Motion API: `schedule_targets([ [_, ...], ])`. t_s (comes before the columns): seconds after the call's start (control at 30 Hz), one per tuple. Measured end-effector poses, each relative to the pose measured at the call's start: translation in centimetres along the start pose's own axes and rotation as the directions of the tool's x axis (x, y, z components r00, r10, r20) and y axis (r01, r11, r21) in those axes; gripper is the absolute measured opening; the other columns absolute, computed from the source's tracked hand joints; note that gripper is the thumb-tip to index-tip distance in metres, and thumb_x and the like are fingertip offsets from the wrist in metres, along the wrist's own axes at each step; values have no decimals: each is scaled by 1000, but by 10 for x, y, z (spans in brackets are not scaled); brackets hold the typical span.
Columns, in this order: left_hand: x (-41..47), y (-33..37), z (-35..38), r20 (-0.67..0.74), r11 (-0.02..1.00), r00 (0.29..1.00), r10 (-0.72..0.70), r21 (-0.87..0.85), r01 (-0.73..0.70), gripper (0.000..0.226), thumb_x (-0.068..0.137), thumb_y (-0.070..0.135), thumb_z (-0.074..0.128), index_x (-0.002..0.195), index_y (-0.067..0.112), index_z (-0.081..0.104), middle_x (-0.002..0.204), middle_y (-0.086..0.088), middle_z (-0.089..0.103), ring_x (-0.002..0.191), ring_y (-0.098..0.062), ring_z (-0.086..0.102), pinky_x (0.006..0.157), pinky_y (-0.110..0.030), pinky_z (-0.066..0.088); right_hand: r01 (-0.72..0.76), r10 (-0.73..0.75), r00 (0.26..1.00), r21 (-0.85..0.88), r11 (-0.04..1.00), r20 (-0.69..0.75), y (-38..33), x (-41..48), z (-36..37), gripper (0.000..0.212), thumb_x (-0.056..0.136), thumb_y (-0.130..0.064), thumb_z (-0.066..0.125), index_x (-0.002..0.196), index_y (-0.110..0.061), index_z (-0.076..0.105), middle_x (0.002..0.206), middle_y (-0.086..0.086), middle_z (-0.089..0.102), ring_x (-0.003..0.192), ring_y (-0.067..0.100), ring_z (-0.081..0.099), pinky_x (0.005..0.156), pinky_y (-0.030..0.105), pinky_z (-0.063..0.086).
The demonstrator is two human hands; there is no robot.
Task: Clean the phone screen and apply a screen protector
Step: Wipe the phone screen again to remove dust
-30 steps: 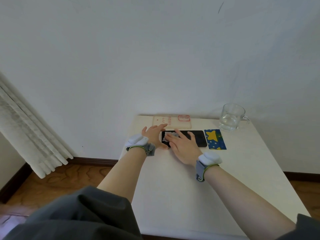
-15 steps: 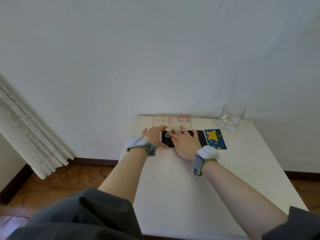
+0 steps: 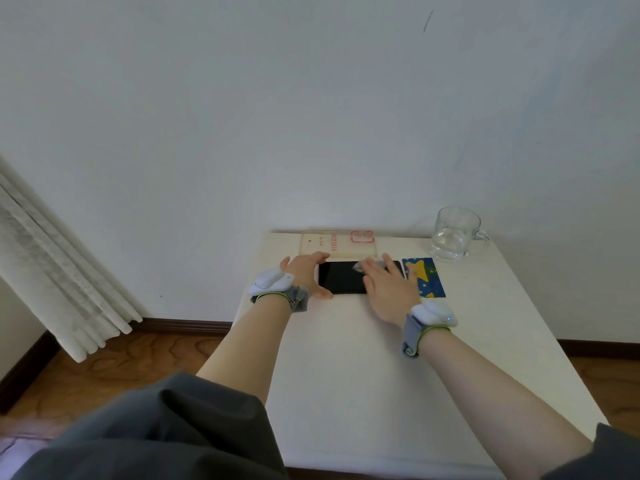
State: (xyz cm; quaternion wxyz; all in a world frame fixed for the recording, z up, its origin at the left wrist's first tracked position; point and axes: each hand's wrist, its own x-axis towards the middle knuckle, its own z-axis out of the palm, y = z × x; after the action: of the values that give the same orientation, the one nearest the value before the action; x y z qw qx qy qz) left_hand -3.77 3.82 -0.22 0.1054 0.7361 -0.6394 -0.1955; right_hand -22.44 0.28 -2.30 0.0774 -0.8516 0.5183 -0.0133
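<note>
A black phone [image 3: 343, 280] lies flat, screen up, near the far edge of the white table [image 3: 363, 375]. My left hand [image 3: 306, 273] clasps its left end, thumb at the near edge and fingers over the far edge. My right hand [image 3: 389, 289] lies flat over the phone's right half and presses a small pale wipe [image 3: 370, 264] onto the screen under the fingertips. Behind the phone, against the wall, lies a translucent screen protector package [image 3: 337, 244] with red print.
A blue packet with a yellow star [image 3: 424, 277] lies just right of the phone. A clear glass mug [image 3: 455, 233] with some water stands at the table's back right corner. A white curtain [image 3: 45, 268] hangs at the left above the wooden floor.
My right hand has slid the wipe from the phone's left end to its right half, uncovering the left part of the screen. My left hand has kept its hold.
</note>
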Motion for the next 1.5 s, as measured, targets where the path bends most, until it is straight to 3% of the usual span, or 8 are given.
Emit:
schedule_targets([
  [0.13, 0, 0, 0, 0, 1000, 1000, 0, 1, 0, 83, 74, 34, 76, 143, 29, 30, 143, 9, 44, 136, -16, 33, 118, -45, 5, -51, 51, 999, 0, 999, 18, 0, 4, -3, 49, 103, -32, 14, 151, -25, 16, 160, -11, 12, 149, 16, -3, 117, 53, -2],
  [0.33, 2, -3, 5, -19, 1000, 1000, -2, 10, 2, 81, 73, 37, 73, 143, 30, 32, 143, 8, 45, 135, -15, 34, 117, -42, 6, 201, -201, 979, 32, 979, 26, -44, 0, 7, 46, 103, -31, 16, 149, -30, 23, 158, -15, 16, 149, 12, -1, 117, 51, -4],
  [0.57, 5, -3, 3, 10, 999, 1000, -14, 39, 14, 84, 72, 37, 75, 143, 29, 31, 144, 7, 44, 136, -16, 33, 117, -42, 6, 52, -53, 997, 17, 999, 51, -25, 13, -1, 49, 102, -32, 14, 151, -25, 17, 159, -12, 14, 149, 14, -4, 117, 52, -4],
  [0.83, 6, -3, 2, 11, 997, 1000, -21, 70, 20, 75, 78, 33, 67, 143, 30, 30, 144, 9, 44, 135, -16, 36, 116, -42, 8, 266, -266, 964, 13, 964, -4, -49, -13, 12, 47, 103, -30, 17, 150, -32, 16, 158, -16, 16, 149, 11, 2, 117, 48, -3],
  [1.03, 3, -3, -1, 41, 998, 999, -22, 57, 20, 82, 75, 38, 74, 144, 31, 29, 146, 7, 42, 137, -19, 34, 118, -44, 5, 46, -46, 999, 17, 999, -21, -13, -8, 4, 49, 102, -28, 18, 151, -30, 14, 158, -15, 17, 149, 11, 2, 118, 48, -4],
  [1.1, 3, -2, -2, 43, 998, 999, -20, 59, 18, 83, 75, 38, 74, 144, 31, 29, 146, 7, 42, 137, -19, 34, 118, -45, 6, 56, -56, 998, 32, 998, -10, -19, -10, 3, 48, 102, -28, 18, 151, -29, 16, 159, -14, 14, 149, 11, 1, 118, 48, -5],
  [1.3, 0, -2, 0, 2, 998, 1000, -10, 55, 10, 77, 77, 37, 69, 144, 30, 30, 144, 8, 45, 135, -17, 37, 117, -43, 7, 274, -274, 962, 36, 961, 10, -43, -22, 9, 48, 103, -28, 18, 150, -32, 16, 158, -17, 14, 149, 11, 1, 117, 48, -5],
  [1.5, 1, -2, -2, 35, 998, 999, -16, 64, 14, 81, 74, 39, 73, 143, 32, 31, 145, 7, 43, 136, -18, 35, 117, -44, 6, 108, -107, 994, 19, 994, -33, -13, -24, 6, 50, 102, -28, 19, 151, -32, 14, 158, -18, 16, 149, 10, 2, 118, 46, -4],
])
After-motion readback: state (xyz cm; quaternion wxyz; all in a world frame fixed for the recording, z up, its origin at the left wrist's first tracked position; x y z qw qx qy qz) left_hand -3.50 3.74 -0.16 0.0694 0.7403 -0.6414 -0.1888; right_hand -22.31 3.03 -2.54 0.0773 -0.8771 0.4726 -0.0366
